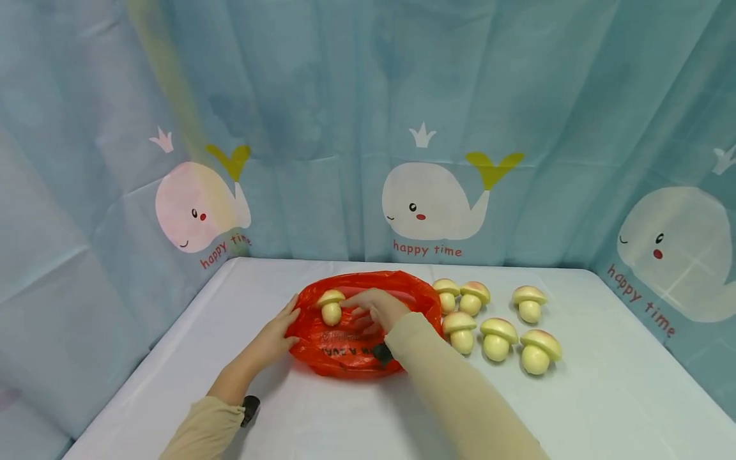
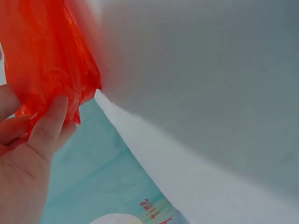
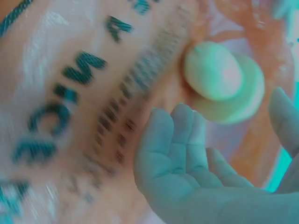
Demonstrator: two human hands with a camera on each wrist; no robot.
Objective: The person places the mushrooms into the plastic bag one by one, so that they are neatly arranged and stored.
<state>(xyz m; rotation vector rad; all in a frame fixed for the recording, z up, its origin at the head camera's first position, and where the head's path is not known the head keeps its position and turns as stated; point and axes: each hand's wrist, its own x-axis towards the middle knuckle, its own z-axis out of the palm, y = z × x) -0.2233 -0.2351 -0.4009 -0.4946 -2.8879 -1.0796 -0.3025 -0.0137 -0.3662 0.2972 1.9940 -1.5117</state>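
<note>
Bag (image 1: 351, 368) of crinkled red plastic gapes in the head view; one smooth, dome-capped mushroom (image 1: 331, 309) lies inside, six similar mushrooms (image 1: 497, 340) sit beside the bag on the white table (image 1: 609, 370). Left wrist: the left hand (image 2: 28, 161) pinches thin, creased plastic. Right wrist: the right hand (image 3: 205, 186), loosely curved, thumb apart, holds nothing near the mushroom.

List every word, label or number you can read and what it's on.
"happy time": in red on the blue curtain, under each of three whales.
"time": same curtain, upside down in the left wrist view.
"ECIN A": dark letters on the red bag, apparently mirrored, the E blurred; the rest is unclear.
Smaller print on the bag: too blurred to read.
No numbers are readable.
</note>
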